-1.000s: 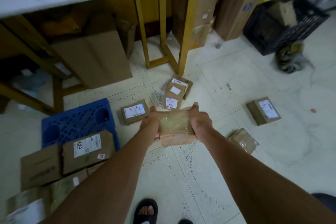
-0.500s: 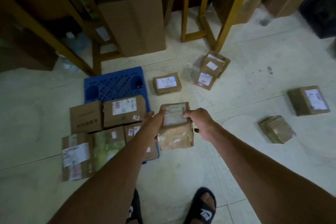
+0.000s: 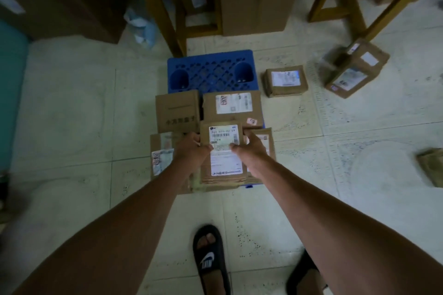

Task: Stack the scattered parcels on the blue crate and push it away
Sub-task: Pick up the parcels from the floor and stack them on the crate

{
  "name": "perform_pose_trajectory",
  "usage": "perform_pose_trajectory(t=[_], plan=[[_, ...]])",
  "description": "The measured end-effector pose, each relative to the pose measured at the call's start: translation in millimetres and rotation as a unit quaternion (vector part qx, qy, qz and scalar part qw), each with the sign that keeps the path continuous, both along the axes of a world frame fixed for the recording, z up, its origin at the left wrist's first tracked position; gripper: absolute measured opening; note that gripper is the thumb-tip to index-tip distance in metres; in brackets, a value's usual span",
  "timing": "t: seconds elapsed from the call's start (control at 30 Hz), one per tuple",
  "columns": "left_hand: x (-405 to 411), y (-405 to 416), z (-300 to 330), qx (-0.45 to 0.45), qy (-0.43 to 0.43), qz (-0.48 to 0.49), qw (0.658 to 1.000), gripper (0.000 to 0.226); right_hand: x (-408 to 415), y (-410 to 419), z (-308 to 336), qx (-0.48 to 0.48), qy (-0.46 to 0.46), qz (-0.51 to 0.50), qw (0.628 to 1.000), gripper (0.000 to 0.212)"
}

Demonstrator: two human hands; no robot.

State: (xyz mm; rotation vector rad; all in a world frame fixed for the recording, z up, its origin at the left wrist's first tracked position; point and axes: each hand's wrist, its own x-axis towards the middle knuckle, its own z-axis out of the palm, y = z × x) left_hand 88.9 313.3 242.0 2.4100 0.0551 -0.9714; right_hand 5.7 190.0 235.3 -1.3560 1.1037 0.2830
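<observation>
Head view: parcel (image 3: pixel 221 136) between both hands.

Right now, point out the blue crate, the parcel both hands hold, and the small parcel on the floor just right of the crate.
blue crate (image 3: pixel 211 72): head view, bare lattice top.
held parcel (image 3: pixel 224 136): head view, white shipping label.
small floor parcel (image 3: pixel 285 80): head view, top face label.
</observation>
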Motion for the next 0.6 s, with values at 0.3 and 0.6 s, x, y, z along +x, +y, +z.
perform_pose_trajectory(t=[0.3, 0.6], plan=[[8.5, 63.2, -73.7, -0.003, -0.102, -0.050, 0.994, 0.016, 16.0, 60.4, -75.3, -0.068, 0.001, 0.028, 0.997, 0.049], [10.0, 69.9, -86.2, -0.003, -0.100, -0.073, 0.992, 0.020, 11.3, 66.9, -84.6, -0.078, 0.010, 0.016, 0.997, 0.047]])
